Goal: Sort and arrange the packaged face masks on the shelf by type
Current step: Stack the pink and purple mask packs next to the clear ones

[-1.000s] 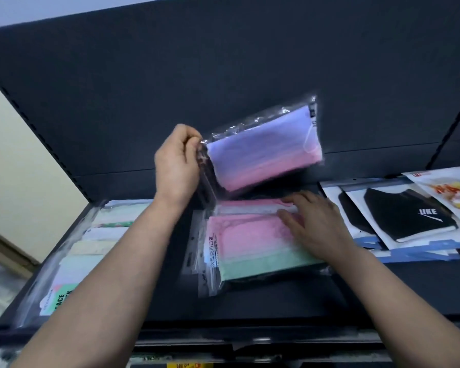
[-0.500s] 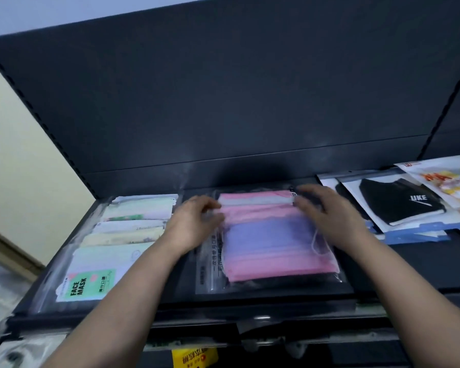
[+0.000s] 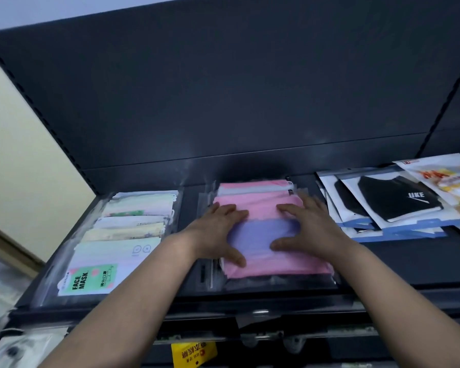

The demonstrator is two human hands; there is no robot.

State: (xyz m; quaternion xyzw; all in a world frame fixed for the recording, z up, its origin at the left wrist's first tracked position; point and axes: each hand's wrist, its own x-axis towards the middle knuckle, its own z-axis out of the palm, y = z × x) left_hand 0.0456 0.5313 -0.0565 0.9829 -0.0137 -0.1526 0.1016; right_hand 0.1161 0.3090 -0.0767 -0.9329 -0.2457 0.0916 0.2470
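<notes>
Down it comes: the pink-and-purple mask pack (image 3: pixel 260 235) tops its matching stack (image 3: pixel 250 187); our left hand (image 3: pixel 218 229) and right hand (image 3: pixel 312 229) press flat, grip open.

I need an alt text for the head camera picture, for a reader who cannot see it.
The left hand and right hand press flat on a pink and purple mask pack topping the middle stack on a dark shelf. Pale mask packs lie to its left, black mask packs to its right.
</notes>
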